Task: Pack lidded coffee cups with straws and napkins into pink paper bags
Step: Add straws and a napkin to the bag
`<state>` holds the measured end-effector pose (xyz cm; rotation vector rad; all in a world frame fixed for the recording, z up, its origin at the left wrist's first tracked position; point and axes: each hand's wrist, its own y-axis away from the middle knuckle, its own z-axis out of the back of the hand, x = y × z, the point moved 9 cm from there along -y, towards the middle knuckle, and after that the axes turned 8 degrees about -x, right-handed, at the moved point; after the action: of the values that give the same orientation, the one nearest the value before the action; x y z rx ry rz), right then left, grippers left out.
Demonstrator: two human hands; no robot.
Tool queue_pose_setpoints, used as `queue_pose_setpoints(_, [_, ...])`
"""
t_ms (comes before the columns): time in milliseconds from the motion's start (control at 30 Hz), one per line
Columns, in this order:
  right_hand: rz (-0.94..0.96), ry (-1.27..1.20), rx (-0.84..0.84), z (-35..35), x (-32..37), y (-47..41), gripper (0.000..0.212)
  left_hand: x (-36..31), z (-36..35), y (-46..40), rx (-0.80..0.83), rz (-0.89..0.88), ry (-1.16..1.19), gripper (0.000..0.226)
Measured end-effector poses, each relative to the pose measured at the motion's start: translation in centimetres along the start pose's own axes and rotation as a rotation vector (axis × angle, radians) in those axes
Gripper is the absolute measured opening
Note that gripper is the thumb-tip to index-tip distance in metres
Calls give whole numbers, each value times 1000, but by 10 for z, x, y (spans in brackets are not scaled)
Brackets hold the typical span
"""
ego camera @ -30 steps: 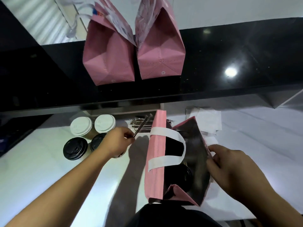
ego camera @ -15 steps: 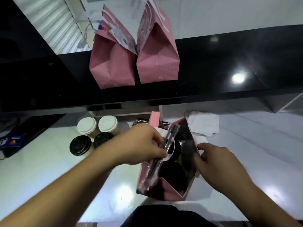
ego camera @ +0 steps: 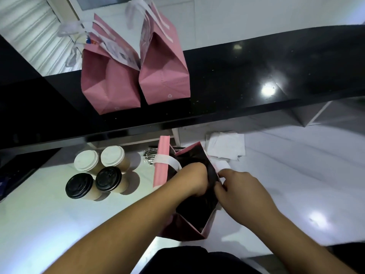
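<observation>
An open pink paper bag (ego camera: 161, 171) with white handles stands on the white counter in front of me. My left hand (ego camera: 192, 179) reaches down into its dark mouth; its fingers are hidden inside, and the wrapped straw it carried is out of sight. My right hand (ego camera: 240, 187) pinches the bag's right rim and holds it open. Several lidded coffee cups stand to the left: two with white lids (ego camera: 87, 160) and two with black lids (ego camera: 108, 178). A pile of wrapped straws (ego camera: 151, 156) lies behind the bag. White napkins (ego camera: 225, 146) lie to its right.
Two packed pink bags (ego camera: 110, 84) stand side by side on the raised black counter (ego camera: 256, 76) at the back. The white counter (ego camera: 296, 175) stretches to the right. A dark object sits at the far left edge.
My left hand carried a wrapped straw from the straw pile over to the bag and has sunk into its mouth. My right hand keeps holding the bag's right rim.
</observation>
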<state>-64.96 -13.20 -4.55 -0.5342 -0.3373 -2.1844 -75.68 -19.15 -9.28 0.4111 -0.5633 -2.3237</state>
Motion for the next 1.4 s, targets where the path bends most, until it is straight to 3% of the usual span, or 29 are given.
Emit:
queue_pose_setpoints(133, [-2, 11, -11, 0, -2, -1, 23, 5, 16, 13, -100, -45, 136, 22])
queue_pose_setpoints(233, [6, 19, -26, 2, -3, -3, 22, 17, 40, 32, -219, -67, 443, 8])
queue_pose_setpoints(300, [7, 21, -32, 2, -4, -5, 22, 40, 64, 48, -412, -53, 533, 1])
queue_pose_setpoints(367, [14, 31, -35, 1, -4, -7, 23, 69, 91, 69, -689, -22, 430, 13])
queue_pose_setpoints(433, [24, 45, -37, 1, -5, -8, 24, 97, 96, 83, -845, 33, 380, 30])
queue_pose_setpoints(500, [33, 42, -31, -1, -5, -9, 25, 124, 77, 83, -770, 147, 397, 55])
queue_pose_setpoints(600, [51, 21, -2, -3, -3, -10, 26, 146, 32, 73, -483, 266, 503, 87])
queue_pose_setpoints(667, [69, -8, -17, 0, -2, -12, 30, 148, 14, 71, -400, 277, 619, 77])
queue_pose_setpoints(767, [70, -63, -177, 17, -11, -33, 29, 146, 7, 67, -429, 249, 655, 19])
queue_pose_setpoints(833, [16, -69, -228, 19, -29, -60, 22, 145, 9, 68, -478, 239, 628, 27])
queue_pose_setpoints(933, [-55, 54, -162, -7, -59, -109, 18, 150, 9, 70, -542, 304, 626, 40])
queue_pose_setpoints(1200, [87, 353, 156, -110, -89, -177, 55, 154, 8, 71, -573, 377, 765, 38])
queue_pose_setpoints(1300, [97, 425, 172, -128, -99, -186, 72, 150, 6, 72, -539, 373, 792, 38])
queue_pose_setpoints(1400, [128, 424, 129, -133, -103, -193, 69, 151, 5, 73, -538, 375, 772, 38])
